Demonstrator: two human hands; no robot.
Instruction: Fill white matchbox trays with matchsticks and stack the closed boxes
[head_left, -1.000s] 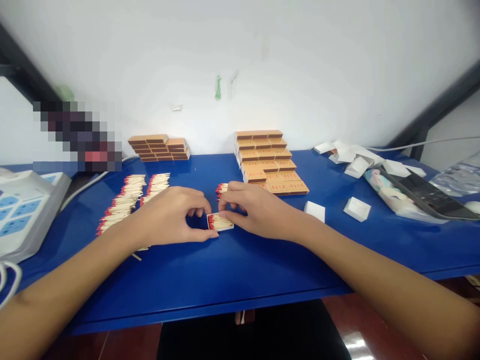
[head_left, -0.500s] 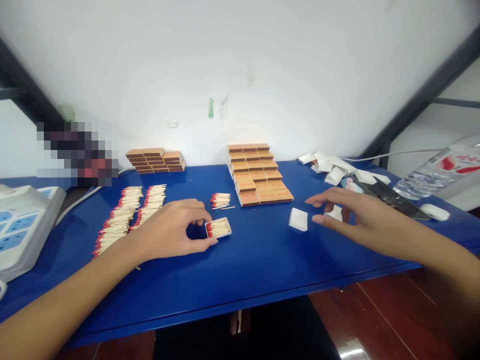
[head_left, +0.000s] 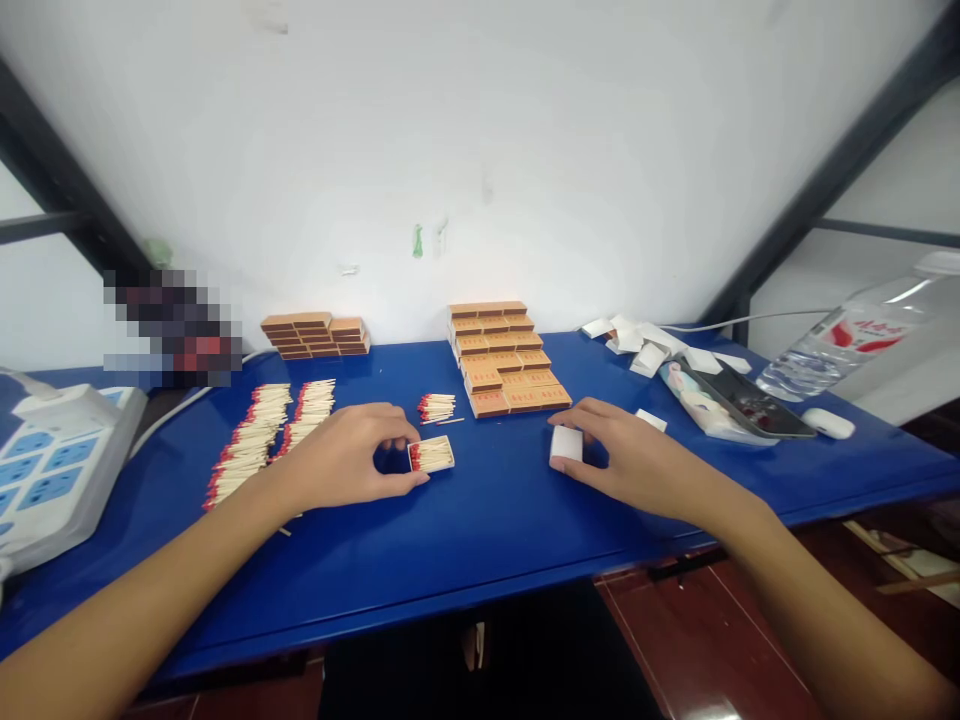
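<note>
My left hand (head_left: 346, 458) rests on the blue table (head_left: 480, 520) and pinches the left end of a small tray filled with red-tipped matches (head_left: 432, 454). My right hand (head_left: 628, 455) lies to the right, its fingers closed round a white empty matchbox tray (head_left: 565, 444). A small bundle of matches (head_left: 437, 406) lies just behind the filled tray. Rows of loose matches (head_left: 259, 432) are spread at the left of my left hand.
Orange matchboxes stand stacked in steps (head_left: 502, 360) at the middle back, a smaller stack (head_left: 315, 334) at the back left. White trays (head_left: 645, 345), a phone (head_left: 739, 400), a mouse (head_left: 825, 423) and a water bottle (head_left: 847, 338) lie right. A power strip (head_left: 45, 460) sits left.
My right hand left the filled tray, swung out to the right, then came back and closed on a white empty tray. My left hand stayed on the filled tray.
</note>
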